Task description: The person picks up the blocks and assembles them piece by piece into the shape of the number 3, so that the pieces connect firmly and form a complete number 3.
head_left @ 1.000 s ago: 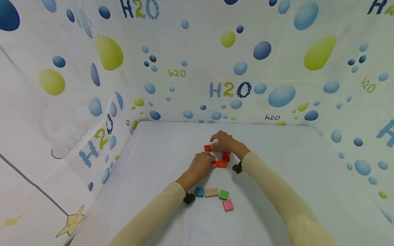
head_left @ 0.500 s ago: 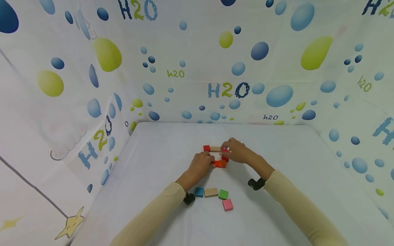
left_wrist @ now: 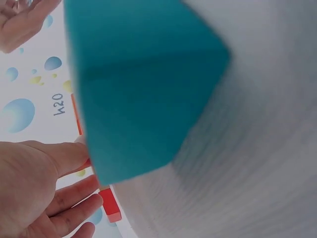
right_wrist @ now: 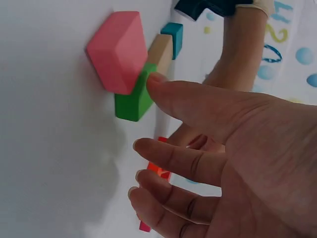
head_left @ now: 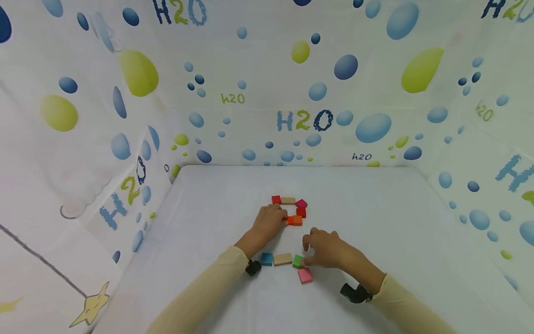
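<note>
My left hand rests beside the left side of a small group of blocks, its thumb touching the end of a red-orange block. The hand hides part of that group. Its fingers look loosely bent in the left wrist view. My right hand hovers at the near row with thumb and fingers spread apart. Its thumb tip is at the green block; whether they touch I cannot tell. Just nearer lies a pink five-sided block. A tan block and a blue block continue the row leftward.
The far group also shows a red block, a tan block, a crimson five-sided block, another red block and an orange block. A white cloth covers the table, with patterned curtains around it.
My right hand has drawn back from the far group, first from the tan block, then from the crimson block, to the green block near me. My left hand stays put.
</note>
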Demonstrator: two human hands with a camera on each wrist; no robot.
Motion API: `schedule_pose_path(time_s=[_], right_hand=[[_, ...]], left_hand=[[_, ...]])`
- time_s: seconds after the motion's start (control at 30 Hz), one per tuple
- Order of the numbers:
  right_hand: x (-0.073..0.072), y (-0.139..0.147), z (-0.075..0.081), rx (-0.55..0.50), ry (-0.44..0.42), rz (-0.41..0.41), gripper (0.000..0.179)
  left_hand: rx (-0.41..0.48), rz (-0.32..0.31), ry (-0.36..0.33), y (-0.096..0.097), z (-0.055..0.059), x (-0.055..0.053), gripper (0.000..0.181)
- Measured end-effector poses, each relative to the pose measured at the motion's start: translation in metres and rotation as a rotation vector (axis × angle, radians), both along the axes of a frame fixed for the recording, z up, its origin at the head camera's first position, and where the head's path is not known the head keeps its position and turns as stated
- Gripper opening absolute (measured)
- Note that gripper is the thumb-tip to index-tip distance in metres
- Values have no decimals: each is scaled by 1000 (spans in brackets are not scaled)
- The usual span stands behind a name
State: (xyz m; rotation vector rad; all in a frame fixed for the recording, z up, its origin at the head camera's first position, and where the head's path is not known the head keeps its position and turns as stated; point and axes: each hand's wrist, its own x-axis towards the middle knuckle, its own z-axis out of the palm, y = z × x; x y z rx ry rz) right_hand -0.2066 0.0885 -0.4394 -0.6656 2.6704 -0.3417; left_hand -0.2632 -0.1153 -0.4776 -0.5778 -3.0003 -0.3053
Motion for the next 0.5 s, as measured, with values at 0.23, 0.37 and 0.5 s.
schedule_pose_path(time_s=[0.23, 0.37, 0.5], right_hand=[[9, -4, 2, 19, -5, -28, 26], [10, -1, 4, -3, 5, -48, 23], [6, 3, 4, -44, 17, -90, 19]], left_hand=[[16, 18, -18, 0, 5, 3, 18], [16, 16, -18, 1, 5, 4, 19], [5, 14, -13, 1, 5, 5, 20]])
